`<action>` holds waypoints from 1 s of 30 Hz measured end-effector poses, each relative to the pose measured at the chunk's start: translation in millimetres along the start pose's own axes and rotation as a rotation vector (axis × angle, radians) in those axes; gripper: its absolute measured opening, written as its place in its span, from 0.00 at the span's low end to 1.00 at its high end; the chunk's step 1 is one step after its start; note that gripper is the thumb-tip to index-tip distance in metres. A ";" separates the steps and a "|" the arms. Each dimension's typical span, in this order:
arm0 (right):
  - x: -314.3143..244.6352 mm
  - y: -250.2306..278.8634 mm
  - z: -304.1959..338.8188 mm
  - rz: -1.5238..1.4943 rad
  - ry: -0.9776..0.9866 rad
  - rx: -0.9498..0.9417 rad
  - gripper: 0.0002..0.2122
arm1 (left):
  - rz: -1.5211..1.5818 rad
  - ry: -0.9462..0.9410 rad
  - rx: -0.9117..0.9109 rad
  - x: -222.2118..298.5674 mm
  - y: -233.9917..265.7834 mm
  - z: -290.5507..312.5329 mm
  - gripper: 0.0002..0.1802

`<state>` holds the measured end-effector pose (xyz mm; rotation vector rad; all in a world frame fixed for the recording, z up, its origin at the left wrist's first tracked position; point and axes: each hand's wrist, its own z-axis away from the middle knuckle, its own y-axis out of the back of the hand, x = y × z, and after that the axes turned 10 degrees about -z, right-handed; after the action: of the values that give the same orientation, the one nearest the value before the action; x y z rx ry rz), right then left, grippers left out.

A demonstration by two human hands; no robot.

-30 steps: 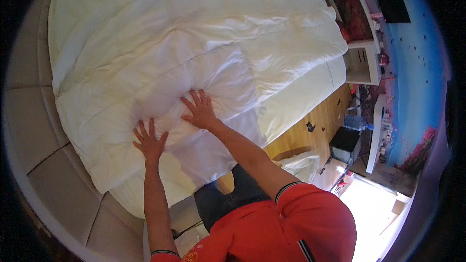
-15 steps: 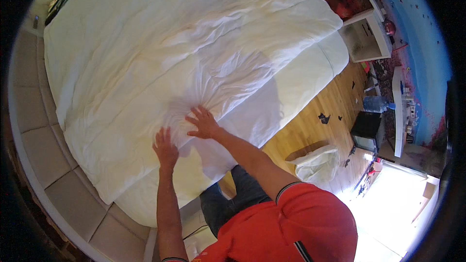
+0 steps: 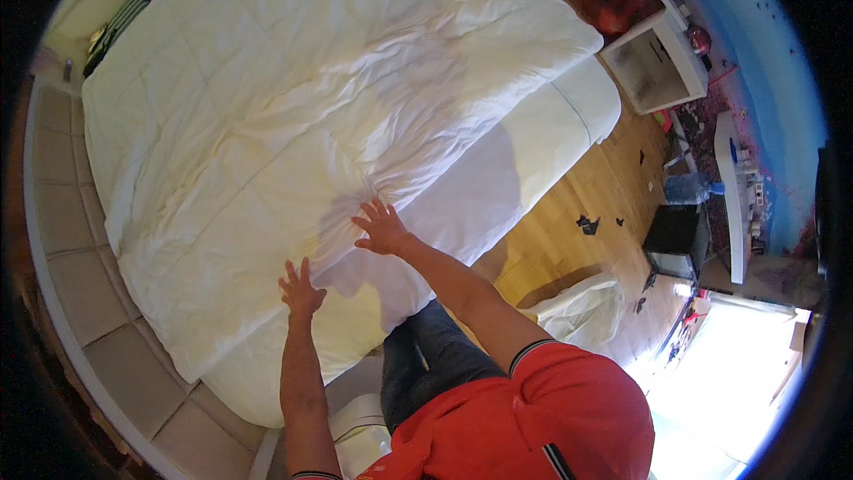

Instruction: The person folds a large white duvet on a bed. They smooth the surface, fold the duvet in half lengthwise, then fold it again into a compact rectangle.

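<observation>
A large white quilt (image 3: pixel 240 160) is spread over the bed, with wrinkles gathered near its front fold. Below that edge shows a strip of the white-covered mattress (image 3: pixel 471 187). My left hand (image 3: pixel 302 291) lies with fingers spread at the quilt's near edge. Farther right and slightly ahead, my right hand (image 3: pixel 380 228) is also spread, its fingertips at the creased edge of the quilt. Neither hand is gripping the cloth; whether the palms press on it I cannot tell.
A padded beige headboard (image 3: pixel 84 293) runs along the left. On the wooden floor (image 3: pixel 551 222) at right lie dark scraps and a pale plastic bag (image 3: pixel 582 311). Beyond are a black box-like cabinet (image 3: pixel 677 236), a blue water bottle (image 3: pixel 691 188) and a white shelf unit (image 3: pixel 653 67).
My left hand has drawn slightly back toward me, its fingers spreading wider. The right hand has shifted slightly right. The quilt's creases have changed a little, and the view has shifted.
</observation>
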<state>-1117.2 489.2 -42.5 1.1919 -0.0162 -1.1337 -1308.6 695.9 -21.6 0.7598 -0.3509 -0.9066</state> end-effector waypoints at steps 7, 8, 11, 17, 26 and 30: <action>-8.2 16.7 -4.7 0.010 -0.019 -0.143 0.32 | 0.067 0.019 0.036 -8.7 -26.1 -5.3 0.61; -9.7 20.8 -5.9 0.018 0.006 -0.158 0.31 | 0.078 0.026 0.037 -10.5 -27.1 -5.6 0.61; 5.0 31.5 -16.8 -0.121 0.076 -0.138 0.28 | 0.114 0.061 0.025 -5.2 -18.9 -2.3 0.58; 124.1 76.4 -51.5 -0.230 0.182 0.484 0.24 | 0.190 0.154 0.194 63.2 36.9 -32.7 0.37; 225.8 203.2 -87.5 -0.047 0.039 0.239 0.28 | 0.308 -0.073 0.519 319.1 137.6 -120.8 0.53; 294.7 213.7 -120.7 -0.191 0.363 0.238 0.22 | 0.262 0.124 0.168 371.8 155.8 -149.8 0.65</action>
<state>-761.7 354.9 -94.3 1.6263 0.2504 -1.0855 -916.0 520.6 -25.8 0.8972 -0.4098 -0.5857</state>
